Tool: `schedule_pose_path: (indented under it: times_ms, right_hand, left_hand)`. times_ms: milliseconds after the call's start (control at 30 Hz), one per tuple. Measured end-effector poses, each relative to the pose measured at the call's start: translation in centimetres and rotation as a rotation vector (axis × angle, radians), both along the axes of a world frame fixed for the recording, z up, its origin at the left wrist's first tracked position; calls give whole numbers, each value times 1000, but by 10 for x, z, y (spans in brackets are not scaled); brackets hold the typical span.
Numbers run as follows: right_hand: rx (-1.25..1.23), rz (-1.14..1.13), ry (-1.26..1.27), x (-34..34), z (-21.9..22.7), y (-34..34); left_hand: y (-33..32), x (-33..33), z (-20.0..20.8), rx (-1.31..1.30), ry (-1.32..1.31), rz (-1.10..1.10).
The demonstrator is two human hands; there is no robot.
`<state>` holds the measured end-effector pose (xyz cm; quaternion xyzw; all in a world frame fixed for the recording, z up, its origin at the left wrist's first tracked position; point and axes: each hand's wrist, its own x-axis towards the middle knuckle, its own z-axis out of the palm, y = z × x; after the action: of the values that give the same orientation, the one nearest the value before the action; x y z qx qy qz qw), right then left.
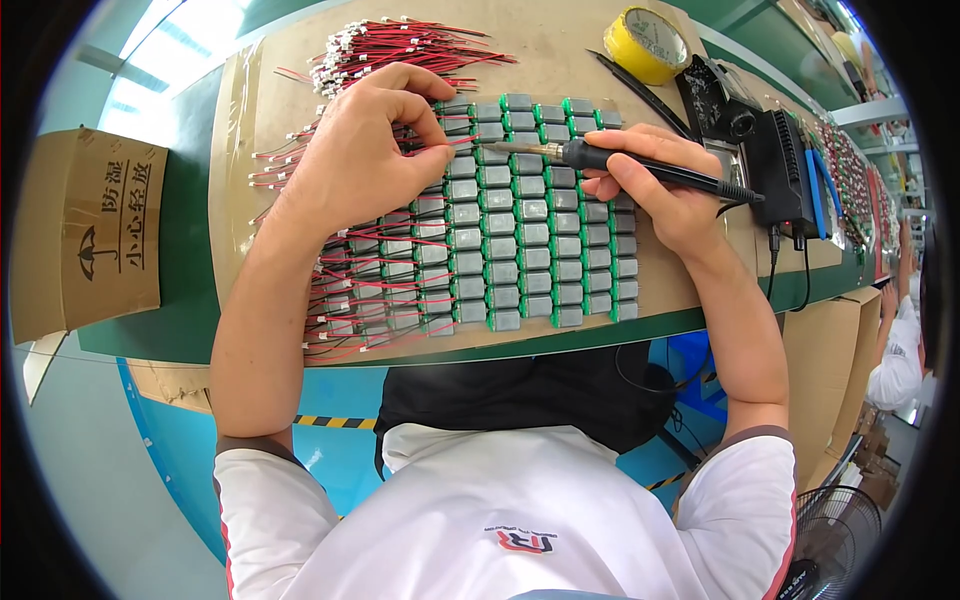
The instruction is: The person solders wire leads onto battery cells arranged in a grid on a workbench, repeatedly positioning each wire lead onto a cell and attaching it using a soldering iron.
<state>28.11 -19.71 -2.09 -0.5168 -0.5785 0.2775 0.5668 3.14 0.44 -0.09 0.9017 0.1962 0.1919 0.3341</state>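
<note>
My right hand [665,180] grips a soldering iron [640,165] like a pen. Its metal tip points left, just over the upper rows of small grey battery cells with green circuit boards [533,210]. My left hand [370,150] is bent above the upper left of these rows, thumb and forefinger pinched close to the iron's tip. A thin red wire [462,139] comes out at those fingertips; the palm side is hidden. Red and black wires with white plugs [370,285] lie across the left-hand columns of cells, below my left wrist.
A heap of red and black wires [385,50] lies at the back. Yellow tape [648,45] stands beside it. At the right are a black soldering station [783,165] and blue-handled pliers [828,190]. A cardboard box [90,235] stands left; a person [897,350] is far right.
</note>
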Motion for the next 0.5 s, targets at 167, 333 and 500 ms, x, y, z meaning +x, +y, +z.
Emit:
schedule_pose_path:
  times_ms: [167,333,500]
  right_hand:
    - [1,1,-4,0,0,1]
    - [-2,-1,-10,-1,1,1]
    - [12,-8,-3,1,-2,0]
  left_hand:
    - [1,-1,-1,-9,-4,3]
    - [1,-1,-1,-5,-2,-1]
    - [1,-1,-2,11,-11,1]
